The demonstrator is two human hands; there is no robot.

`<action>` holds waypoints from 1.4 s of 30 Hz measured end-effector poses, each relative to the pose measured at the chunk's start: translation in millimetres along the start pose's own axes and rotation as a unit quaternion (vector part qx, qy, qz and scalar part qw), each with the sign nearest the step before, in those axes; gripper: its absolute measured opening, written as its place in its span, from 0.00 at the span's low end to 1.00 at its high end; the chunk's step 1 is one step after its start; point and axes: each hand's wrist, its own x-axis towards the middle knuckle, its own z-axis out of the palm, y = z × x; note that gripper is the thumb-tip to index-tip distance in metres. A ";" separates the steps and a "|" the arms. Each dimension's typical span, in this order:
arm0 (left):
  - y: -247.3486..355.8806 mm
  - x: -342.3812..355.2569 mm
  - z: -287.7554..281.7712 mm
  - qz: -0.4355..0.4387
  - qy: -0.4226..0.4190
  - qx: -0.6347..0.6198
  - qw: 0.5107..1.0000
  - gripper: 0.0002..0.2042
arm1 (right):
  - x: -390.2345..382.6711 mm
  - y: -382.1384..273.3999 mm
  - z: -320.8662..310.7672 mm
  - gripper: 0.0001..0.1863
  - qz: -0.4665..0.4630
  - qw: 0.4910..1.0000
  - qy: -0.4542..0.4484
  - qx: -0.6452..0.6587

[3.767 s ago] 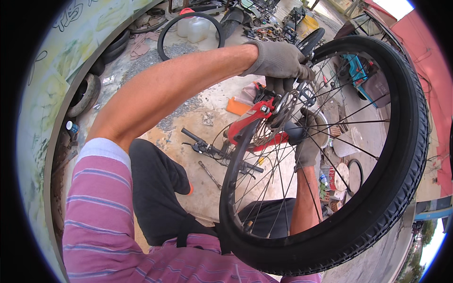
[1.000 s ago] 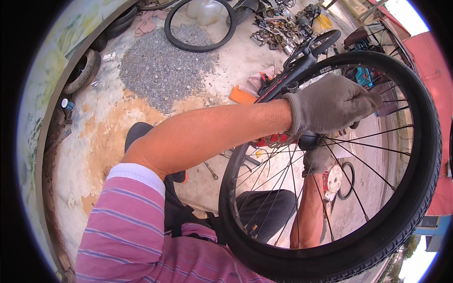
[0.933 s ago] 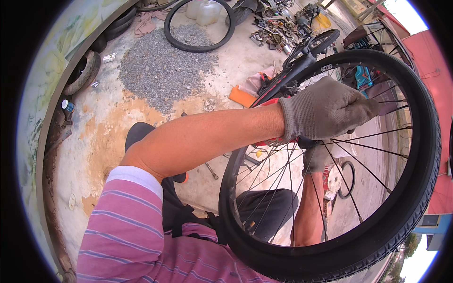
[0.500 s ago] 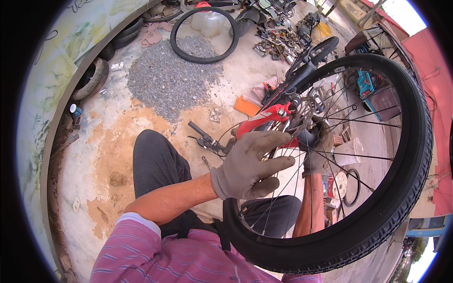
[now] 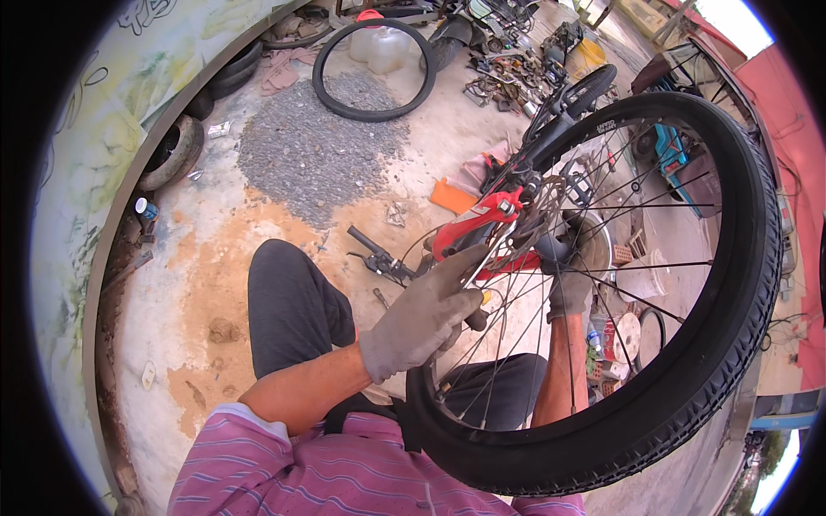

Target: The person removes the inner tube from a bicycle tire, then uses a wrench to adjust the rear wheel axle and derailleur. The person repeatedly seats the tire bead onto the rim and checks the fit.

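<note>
My left hand (image 5: 422, 314), in a grey glove, is at the near-left side of the spoked bicycle wheel (image 5: 731, 378). Its fingers curl around a slim silver bar-like tool (image 5: 493, 254), whose exact kind is unclear. The tool's far end reaches toward the hub and sprockets (image 5: 535, 222), beside the red frame (image 5: 473, 225). Behind the spokes, my right hand (image 5: 585, 262), also gloved, is raised near the hub, next to a dark rounded part (image 5: 555, 251). Spokes partly cover its fingers, so its grip is hidden. The wheel stands tilted against my lap, its black tyre toward me.
A handlebar end (image 5: 379, 258) lies left of the frame. Beyond are a gravel pile (image 5: 318, 146), a loose tyre (image 5: 323, 90), plastic jugs (image 5: 387, 50) and heaped metal parts (image 5: 516, 82). An orange piece (image 5: 452, 197) and a white bucket (image 5: 644, 277) are near the bicycle.
My left hand has drawn back slightly left and down, its spread fingers now curled round the silver tool, which shows more plainly. The right hand stays behind the spokes. The wheel has turned a little.
</note>
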 end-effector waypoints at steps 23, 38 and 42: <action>7.0 42.9 -19.1 0.098 0.089 -0.031 0.991 0.19 | -4.1 10.2 0.9 0.26 0.052 0.995 -0.010 0.079; 12.0 98.5 -31.9 0.123 0.126 0.201 0.964 0.22 | -0.8 2.0 3.0 0.26 0.051 0.996 0.005 0.070; 33.0 57.6 -45.4 0.082 0.108 0.244 0.960 0.19 | -0.4 5.0 4.4 0.25 -0.013 0.999 0.024 0.030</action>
